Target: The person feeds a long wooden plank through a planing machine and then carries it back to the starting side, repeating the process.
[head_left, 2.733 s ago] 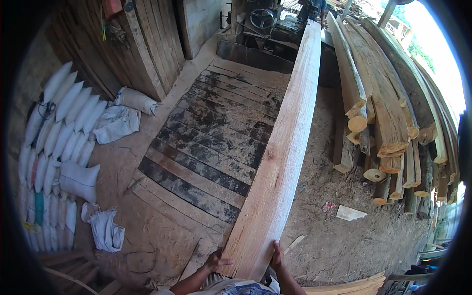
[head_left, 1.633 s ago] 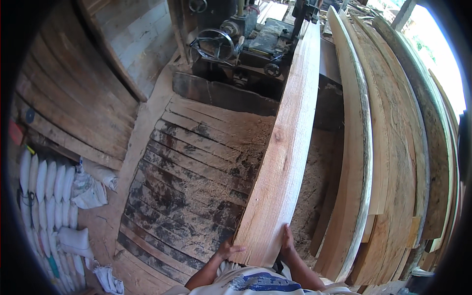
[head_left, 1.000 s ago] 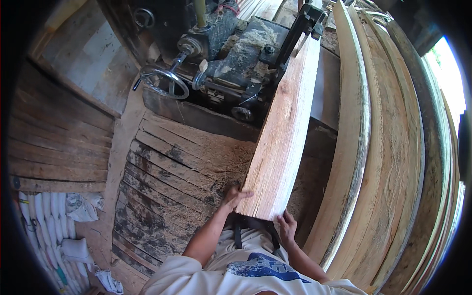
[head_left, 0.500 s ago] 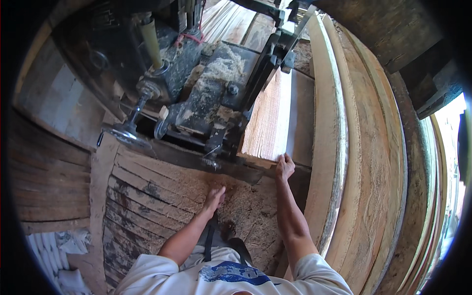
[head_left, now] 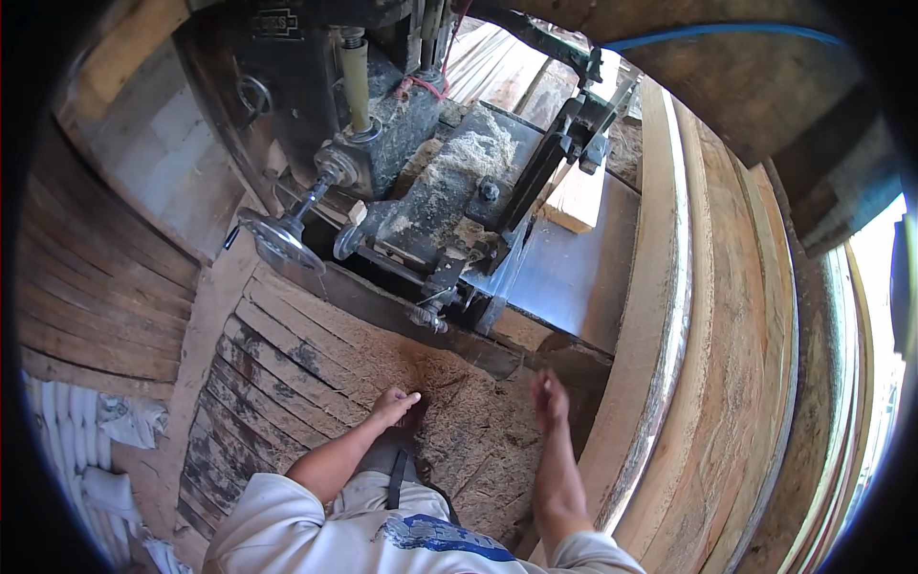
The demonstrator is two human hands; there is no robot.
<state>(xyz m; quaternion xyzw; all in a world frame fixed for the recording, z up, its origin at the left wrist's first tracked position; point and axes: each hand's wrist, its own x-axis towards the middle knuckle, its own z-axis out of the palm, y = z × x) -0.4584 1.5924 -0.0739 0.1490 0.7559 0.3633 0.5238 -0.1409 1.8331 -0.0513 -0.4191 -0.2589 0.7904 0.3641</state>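
My left hand (head_left: pixel 394 407) hovers over the sawdust-strewn floor in front of the machine, its fingers curled in and thumb out, with nothing visible in it. To its right my right hand (head_left: pixel 549 397) is raised just short of the machine's smooth metal table (head_left: pixel 569 277), slightly blurred, its fingers apart and holding nothing. A pale sawn timber piece (head_left: pixel 576 204) lies toward the far part of that table, beside the dark upright guide (head_left: pixel 535 187). Part of the timber is hidden behind the guide. The dark woodworking machine (head_left: pixel 402 225) is covered with sawdust and has a shiny handwheel (head_left: pixel 282 239).
Long thick planks (head_left: pixel 660 287) stretch along the right side, close to my right arm. Slatted floorboards (head_left: pixel 277 354) under sawdust lie at front left. White sacks (head_left: pixel 72 440) are at lower left. A dark overhead panel with a blue hose (head_left: pixel 727 32) hangs at upper right.
My right hand has let go of the board's near end and drawn back toward me. The timber now sits farther away on the table. My left hand has shifted left.
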